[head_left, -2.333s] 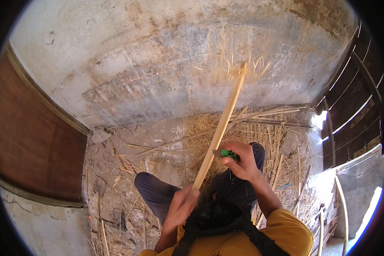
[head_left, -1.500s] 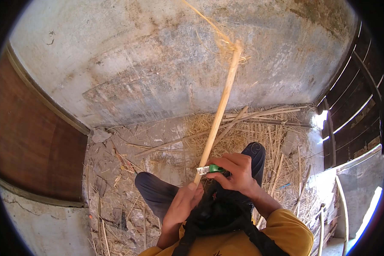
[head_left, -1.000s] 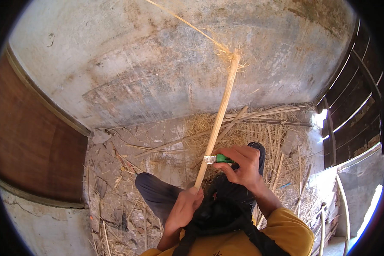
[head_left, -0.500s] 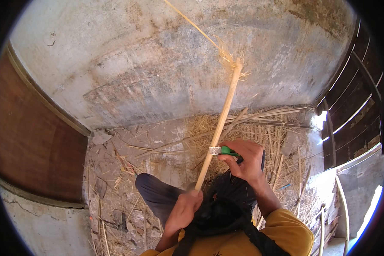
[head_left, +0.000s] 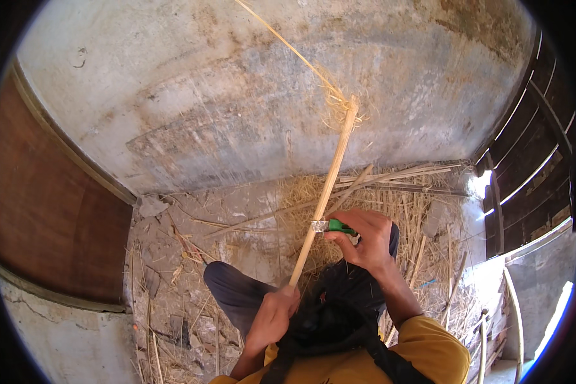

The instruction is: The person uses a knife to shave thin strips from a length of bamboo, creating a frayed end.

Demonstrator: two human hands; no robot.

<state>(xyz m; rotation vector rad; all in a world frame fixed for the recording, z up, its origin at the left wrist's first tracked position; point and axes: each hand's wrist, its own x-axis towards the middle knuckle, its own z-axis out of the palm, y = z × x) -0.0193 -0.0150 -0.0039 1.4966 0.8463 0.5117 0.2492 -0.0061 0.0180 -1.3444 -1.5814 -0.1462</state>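
My left hand (head_left: 273, 315) is closed around the lower end of a long pale wooden stick (head_left: 334, 168), which slants up and away to the right. Fine curled shavings (head_left: 333, 95) cling at its far tip, and a thin strip (head_left: 280, 36) trails from there to the upper left. In my right hand (head_left: 370, 238), pinched between thumb and fingers, is a small green-handled blade (head_left: 336, 226). Its flat metal part lies across the middle of the stick, touching it. The lower end of the stick is hidden in my left fist.
A stained concrete wall (head_left: 237, 96) rises in front. Straw-like shavings and loose sticks (head_left: 403, 176) cover the floor at its foot. A brown wooden panel (head_left: 57, 211) stands at left, dark slats (head_left: 531, 147) at right. My bent knees (head_left: 237, 291) lie below the stick.
The stick and its trailing strip have shifted slightly down toward me and to the left. My left hand has moved slightly the same way; the blade stays at nearly the same place.
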